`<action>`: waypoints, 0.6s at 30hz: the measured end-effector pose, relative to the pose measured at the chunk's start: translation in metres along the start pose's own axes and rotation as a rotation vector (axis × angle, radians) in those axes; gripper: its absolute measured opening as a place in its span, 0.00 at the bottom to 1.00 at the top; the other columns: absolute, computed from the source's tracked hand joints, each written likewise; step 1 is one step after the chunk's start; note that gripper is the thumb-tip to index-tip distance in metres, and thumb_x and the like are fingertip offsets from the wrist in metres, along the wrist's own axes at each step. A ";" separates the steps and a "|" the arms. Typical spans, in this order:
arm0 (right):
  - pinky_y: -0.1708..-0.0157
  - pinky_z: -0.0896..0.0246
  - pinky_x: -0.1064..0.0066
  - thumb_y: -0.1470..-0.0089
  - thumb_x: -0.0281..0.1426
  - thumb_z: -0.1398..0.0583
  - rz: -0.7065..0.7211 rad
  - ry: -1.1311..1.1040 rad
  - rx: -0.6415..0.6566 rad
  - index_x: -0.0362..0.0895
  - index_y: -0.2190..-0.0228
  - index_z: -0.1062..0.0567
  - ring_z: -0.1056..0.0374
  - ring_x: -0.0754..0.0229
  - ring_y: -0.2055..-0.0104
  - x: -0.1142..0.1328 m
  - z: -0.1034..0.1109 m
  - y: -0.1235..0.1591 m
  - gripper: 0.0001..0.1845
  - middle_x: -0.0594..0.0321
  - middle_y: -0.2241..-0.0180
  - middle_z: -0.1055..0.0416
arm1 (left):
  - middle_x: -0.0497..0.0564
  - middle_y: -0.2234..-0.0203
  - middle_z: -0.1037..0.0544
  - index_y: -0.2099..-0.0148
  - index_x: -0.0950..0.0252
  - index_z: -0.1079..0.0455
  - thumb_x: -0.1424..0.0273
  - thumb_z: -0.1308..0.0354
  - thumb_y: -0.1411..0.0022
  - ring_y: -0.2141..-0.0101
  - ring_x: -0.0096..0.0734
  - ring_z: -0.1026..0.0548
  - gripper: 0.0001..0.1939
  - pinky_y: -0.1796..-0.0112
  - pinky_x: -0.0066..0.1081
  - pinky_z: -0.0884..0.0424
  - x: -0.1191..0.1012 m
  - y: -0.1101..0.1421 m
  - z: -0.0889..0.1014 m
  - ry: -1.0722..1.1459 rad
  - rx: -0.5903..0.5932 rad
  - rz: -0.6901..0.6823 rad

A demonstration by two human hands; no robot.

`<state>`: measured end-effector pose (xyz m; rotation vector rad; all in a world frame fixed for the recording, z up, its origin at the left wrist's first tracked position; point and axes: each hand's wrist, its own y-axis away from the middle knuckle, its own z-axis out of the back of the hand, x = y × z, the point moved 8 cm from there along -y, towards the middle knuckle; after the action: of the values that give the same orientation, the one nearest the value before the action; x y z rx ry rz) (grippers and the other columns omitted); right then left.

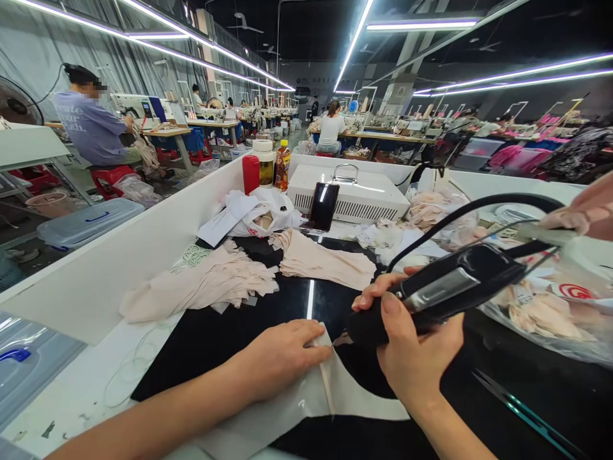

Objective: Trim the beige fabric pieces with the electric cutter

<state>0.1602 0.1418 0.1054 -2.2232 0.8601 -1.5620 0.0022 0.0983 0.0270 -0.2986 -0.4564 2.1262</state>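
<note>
A pale fabric piece (354, 396) with a narrow folded strip lies on the black work surface (191, 358). My left hand (282, 351) rests on it, palm down, its thumb and forefinger closed on the folded edge. A black corded hand tool (479, 275) with a silver metal plate on its side is wrapped in the fingers of my right hand (416, 345). Its front end points down and left, close beside my left fingertips. The tool's tip is hidden or too small to make out.
Stacks of pale fabric pieces (205, 281) lie beyond my left hand. A phone (322, 206) leans on a white metal box (349, 191). Tweezers (527, 415) lie at right, near bagged fabric (550, 319). A white side wall (158, 255) borders the left. Other people work farther back.
</note>
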 end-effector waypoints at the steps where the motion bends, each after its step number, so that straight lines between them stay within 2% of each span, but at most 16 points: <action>1: 0.69 0.23 0.65 0.41 0.34 0.25 -0.003 0.010 -0.004 0.50 0.53 0.27 0.25 0.62 0.74 0.000 0.000 0.000 0.21 0.71 0.68 0.22 | 0.60 0.43 0.18 0.44 0.65 0.22 0.76 0.44 0.20 0.42 0.40 0.18 0.11 0.40 0.34 0.22 0.000 0.000 0.000 -0.005 0.010 -0.006; 9: 0.69 0.23 0.63 0.43 0.35 0.23 -0.009 0.010 -0.036 0.49 0.54 0.27 0.25 0.60 0.74 0.010 0.007 -0.001 0.22 0.70 0.69 0.23 | 0.64 0.40 0.20 0.40 0.61 0.23 0.73 0.44 0.20 0.41 0.45 0.19 0.12 0.41 0.41 0.20 0.000 0.003 -0.001 -0.025 0.046 -0.055; 13: 0.68 0.23 0.62 0.43 0.36 0.24 -0.022 0.006 -0.025 0.50 0.54 0.27 0.25 0.60 0.74 0.011 0.009 0.003 0.22 0.70 0.68 0.22 | 0.65 0.40 0.21 0.40 0.60 0.24 0.76 0.45 0.20 0.41 0.46 0.19 0.14 0.42 0.44 0.20 -0.002 0.004 0.002 -0.057 0.041 -0.083; 18: 0.68 0.23 0.63 0.42 0.36 0.25 -0.022 0.009 -0.002 0.51 0.53 0.27 0.26 0.61 0.74 0.009 0.008 0.008 0.22 0.71 0.68 0.23 | 0.66 0.39 0.21 0.38 0.59 0.24 0.78 0.44 0.22 0.42 0.49 0.18 0.16 0.42 0.47 0.20 -0.002 0.004 0.002 -0.066 0.091 -0.098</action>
<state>0.1669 0.1296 0.1047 -2.2365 0.8431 -1.5825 -0.0005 0.0938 0.0275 -0.1519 -0.4028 2.0588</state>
